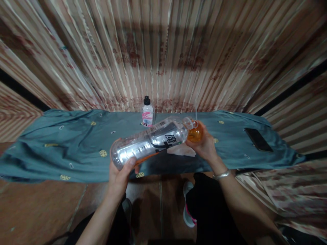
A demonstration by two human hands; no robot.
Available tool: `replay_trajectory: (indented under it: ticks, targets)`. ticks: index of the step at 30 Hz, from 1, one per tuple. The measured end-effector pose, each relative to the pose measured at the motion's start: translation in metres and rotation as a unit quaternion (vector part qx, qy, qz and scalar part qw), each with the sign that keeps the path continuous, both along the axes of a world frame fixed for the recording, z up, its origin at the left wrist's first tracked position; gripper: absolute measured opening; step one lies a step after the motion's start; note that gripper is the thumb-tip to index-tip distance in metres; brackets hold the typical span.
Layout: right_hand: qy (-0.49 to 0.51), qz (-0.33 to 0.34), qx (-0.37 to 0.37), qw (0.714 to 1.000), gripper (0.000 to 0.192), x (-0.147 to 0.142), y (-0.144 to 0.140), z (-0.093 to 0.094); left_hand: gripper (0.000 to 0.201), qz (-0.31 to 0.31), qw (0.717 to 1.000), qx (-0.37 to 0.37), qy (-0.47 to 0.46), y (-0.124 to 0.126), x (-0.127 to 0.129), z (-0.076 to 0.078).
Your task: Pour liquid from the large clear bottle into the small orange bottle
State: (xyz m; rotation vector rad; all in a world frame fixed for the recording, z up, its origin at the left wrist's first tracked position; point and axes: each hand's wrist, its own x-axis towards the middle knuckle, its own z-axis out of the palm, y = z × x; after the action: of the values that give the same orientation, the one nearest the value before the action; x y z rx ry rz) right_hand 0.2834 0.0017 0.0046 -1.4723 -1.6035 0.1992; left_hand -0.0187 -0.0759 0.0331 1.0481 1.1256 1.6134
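Observation:
A large clear plastic bottle [153, 139] with a silver label and black characters lies tilted in my left hand [121, 172], whose fingers wrap round its base end. Its uncapped neck points right and meets a small round orange container [196, 133]. My right hand [206, 144] is closed round that container, from which a thin clear strand rises. Some orange shows along the underside of the bottle. Behind the bottle, a small squeeze bottle [147, 114] with a black cap and a pink and white label stands upright on the cloth.
A teal cloth with yellow pineapple prints [84, 146] covers the narrow table. White tissue [182, 149] lies under the hands. A black phone [258, 139] lies at the right. Striped curtains [158, 51] hang close behind, and dark bars slant at both ends.

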Motion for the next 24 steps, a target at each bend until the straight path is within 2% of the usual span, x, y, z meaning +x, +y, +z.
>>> replay_trajectory:
  ticks: [3, 10, 24]
  targets:
    - [-0.006, -0.004, 0.003, 1.000, 0.089, 0.0015, 0.0002, -0.0029, 0.082, -0.005, 0.999, -0.014, -0.030, 0.0015, 0.0021, -0.0006]
    - [-0.010, -0.010, 0.023, 1.000, 0.088, 0.0026, 0.0003, -0.0026, 0.083, -0.020, 0.999, -0.013, -0.029, 0.0032, -0.0006, -0.0074]
    - [-0.039, -0.018, 0.023, 0.999, 0.088, 0.0026, -0.0034, -0.0019, 0.080, -0.019, 1.000, 0.015, -0.008, -0.0052, -0.0037, -0.0042]
